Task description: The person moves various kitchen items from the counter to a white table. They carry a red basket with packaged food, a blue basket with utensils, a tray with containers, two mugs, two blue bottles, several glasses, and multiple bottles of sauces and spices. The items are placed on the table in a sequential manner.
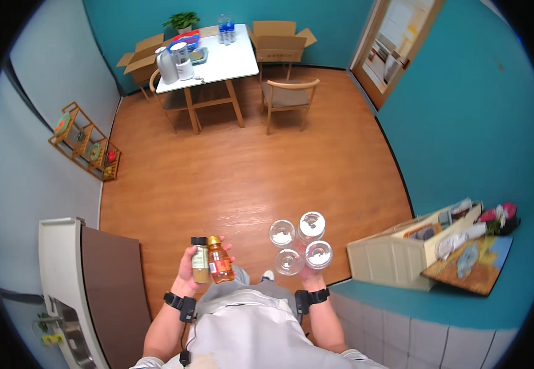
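My left hand (186, 271) grips two containers side by side. One is a spice jar (200, 265) with a black cap, a pale label and brown contents. The other is an amber bottle (221, 265) with a yellow cap and a red label, probably honey. Out to the right, my right hand (310, 273) holds several clear round glasses in a cluster. Among them are an upper glass (312, 224) and a lower one (318, 254), with white patches showing in them. The glasses hide most of my right fingers, and how they are gripped is unclear.
A counter with a sink (75, 330) stands at left, a cream cabinet (387, 263) at right. Farther off are a white table (230, 60) bearing a kettle (166, 67) and blender (183, 64), a wooden chair (290, 99), cardboard boxes (280, 48) and a bamboo rack (87, 143).
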The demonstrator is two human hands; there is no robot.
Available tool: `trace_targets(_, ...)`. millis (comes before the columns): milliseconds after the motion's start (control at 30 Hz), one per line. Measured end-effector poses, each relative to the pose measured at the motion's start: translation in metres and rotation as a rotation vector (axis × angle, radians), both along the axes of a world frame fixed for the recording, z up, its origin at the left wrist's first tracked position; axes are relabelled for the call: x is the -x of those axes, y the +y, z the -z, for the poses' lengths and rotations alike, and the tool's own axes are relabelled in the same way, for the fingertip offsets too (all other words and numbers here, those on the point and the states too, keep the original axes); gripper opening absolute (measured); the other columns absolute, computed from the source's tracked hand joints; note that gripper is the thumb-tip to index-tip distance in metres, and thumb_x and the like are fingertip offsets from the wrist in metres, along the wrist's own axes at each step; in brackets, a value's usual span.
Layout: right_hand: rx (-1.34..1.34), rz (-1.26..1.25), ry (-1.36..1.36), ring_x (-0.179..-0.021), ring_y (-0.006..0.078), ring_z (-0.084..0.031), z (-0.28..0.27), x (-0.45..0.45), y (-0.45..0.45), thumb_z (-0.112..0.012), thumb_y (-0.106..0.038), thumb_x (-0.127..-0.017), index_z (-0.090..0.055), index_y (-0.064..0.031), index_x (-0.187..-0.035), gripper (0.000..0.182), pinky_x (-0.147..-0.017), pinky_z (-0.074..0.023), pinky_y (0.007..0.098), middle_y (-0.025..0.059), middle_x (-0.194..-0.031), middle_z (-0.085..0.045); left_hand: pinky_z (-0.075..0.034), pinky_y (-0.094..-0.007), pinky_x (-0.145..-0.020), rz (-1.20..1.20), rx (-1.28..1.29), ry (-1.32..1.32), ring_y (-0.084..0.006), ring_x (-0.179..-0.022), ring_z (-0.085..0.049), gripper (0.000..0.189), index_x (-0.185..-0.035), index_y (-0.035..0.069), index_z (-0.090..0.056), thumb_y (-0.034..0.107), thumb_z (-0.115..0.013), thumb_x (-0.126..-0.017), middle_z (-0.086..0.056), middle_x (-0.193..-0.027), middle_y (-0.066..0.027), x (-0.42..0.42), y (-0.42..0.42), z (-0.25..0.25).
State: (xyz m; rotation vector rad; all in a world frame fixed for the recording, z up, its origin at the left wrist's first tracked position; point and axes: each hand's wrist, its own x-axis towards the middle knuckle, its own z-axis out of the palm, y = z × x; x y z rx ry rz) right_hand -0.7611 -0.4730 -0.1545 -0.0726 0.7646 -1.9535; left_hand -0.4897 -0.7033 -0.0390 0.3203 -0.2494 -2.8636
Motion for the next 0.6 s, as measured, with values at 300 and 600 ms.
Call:
trace_targets(300,0.146,-0.115,-0.191,-0.119,0.0271,-0.057,-0.032,0.103,-0.133,-0.059,-0.031,-0.098,-0.051,-0.0036,-0.131,0.043,-0.101,-0.0511,0.042,0.0137,-0.13,-0.059,-0.037,-0.0775,-0.1,-0.095,-0.191,0.046,-0.0492,-0.123,-0.054,0.07,-0.149,0.029,-0.038,0.045,-0.069,-0.089,-0.056,-0.133,-0.022,0.096,-0.094,0.03)
trace_targets(600,0.047,0.054,-0.127,-0.119,0.031,-0.058,-0.058,0.235,-0.299,-0.065,-0.032,-0.096,-0.058,-0.0083,-0.126,0.039,-0.101,-0.0514,0.0476,0.0154,-0.132,-0.059,-0.037,-0.0738,-0.105,0.021,-0.201,0.159,-0.0484,-0.13,-0.049,0.055,-0.14,0.023,-0.048,0.036,-0.069,-0.091,-0.054,-0.136,-0.0204,0.251,-0.296,0.042)
